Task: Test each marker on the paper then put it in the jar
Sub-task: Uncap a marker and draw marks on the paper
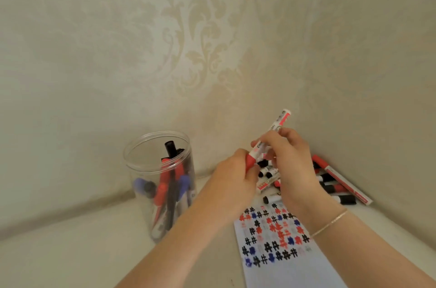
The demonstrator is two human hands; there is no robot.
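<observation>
Both hands hold one red marker (273, 132) tilted up to the right, above the pile. My left hand (232, 176) grips its red cap (250, 160) at the lower end. My right hand (290, 160) holds the white barrel. A clear plastic jar (151, 158) stands open to the left with several red, blue and black markers inside. The white paper (290, 268) lies below my right wrist, covered with black, red and blue hash marks.
A pile of loose markers (335, 184) lies in the corner behind my hands, against the patterned wall. The jar and paper rest on a pale surface (70, 252) that meets the walls at back and right.
</observation>
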